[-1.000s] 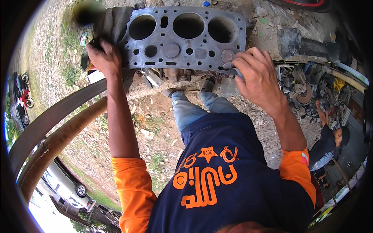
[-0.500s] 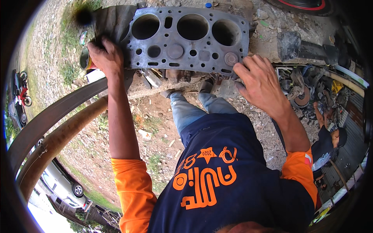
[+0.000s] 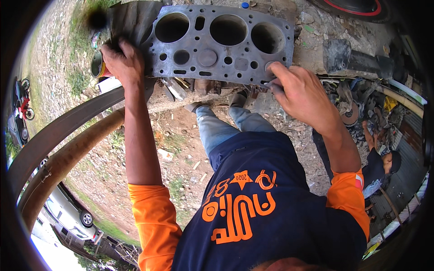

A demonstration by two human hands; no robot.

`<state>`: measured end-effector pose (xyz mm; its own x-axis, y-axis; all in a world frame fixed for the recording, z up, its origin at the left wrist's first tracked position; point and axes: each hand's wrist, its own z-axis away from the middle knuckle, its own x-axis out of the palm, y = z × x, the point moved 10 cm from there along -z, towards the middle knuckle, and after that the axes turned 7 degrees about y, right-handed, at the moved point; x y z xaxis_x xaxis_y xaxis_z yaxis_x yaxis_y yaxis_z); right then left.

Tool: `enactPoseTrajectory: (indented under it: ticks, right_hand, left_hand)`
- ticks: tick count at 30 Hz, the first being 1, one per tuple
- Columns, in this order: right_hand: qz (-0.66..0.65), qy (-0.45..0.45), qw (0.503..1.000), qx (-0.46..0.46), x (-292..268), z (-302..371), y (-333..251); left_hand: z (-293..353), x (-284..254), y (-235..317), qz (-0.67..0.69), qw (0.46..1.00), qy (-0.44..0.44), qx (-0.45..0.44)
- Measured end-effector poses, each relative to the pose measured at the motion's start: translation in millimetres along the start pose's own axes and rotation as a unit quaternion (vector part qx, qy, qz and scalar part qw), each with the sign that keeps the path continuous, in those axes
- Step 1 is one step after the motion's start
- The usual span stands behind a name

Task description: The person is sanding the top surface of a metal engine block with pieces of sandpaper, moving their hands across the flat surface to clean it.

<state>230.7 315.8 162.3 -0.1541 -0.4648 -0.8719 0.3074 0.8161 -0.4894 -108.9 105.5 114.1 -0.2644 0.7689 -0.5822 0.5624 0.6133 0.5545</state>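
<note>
A grey engine block (image 3: 221, 45) with three round bores lies face up in front of me on a rough stand. My left hand (image 3: 122, 63) grips the block's left edge, next to a dark cloth (image 3: 131, 20) draped over that end. My right hand (image 3: 300, 92) presses its fingers onto the block's lower right corner, with a small grey piece (image 3: 272, 84) pinched under the fingertips; what that piece is I cannot tell. A yellow-green can (image 3: 96, 64) lies just left of my left hand.
Two curved metal beams (image 3: 68, 128) run along the left. Scrap metal parts (image 3: 357, 106) are piled on the right, where another person (image 3: 384, 165) crouches. A tyre (image 3: 357, 7) lies at the top right, a silver car (image 3: 68, 212) at the lower left.
My right hand has shifted slightly on the block's lower right corner. The left hand stays on the left edge. The view has moved a little.
</note>
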Motion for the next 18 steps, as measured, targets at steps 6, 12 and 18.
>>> enactPoseTrajectory:
  ticks: [6, 12, 18]
  right_hand:
    - [0.02, -0.034, 0.998, 0.038, 7.2, -6.3, 7.6]
    - [-0.01, -0.017, 0.997, 0.075, 10.0, -6.6, 7.8]
    - [-0.11, 0.037, 0.988, 0.107, 10.8, 2.5, 8.4]
  left_hand:
    - [0.3, -0.3, -1.8, -0.004, 1.0, 0.001, -0.008]
    - [0.8, -1.7, 0.7, -0.005, 1.0, 0.005, -0.006]
    - [0.6, -1.6, 2.2, -0.002, 1.0, 0.0, -0.006]
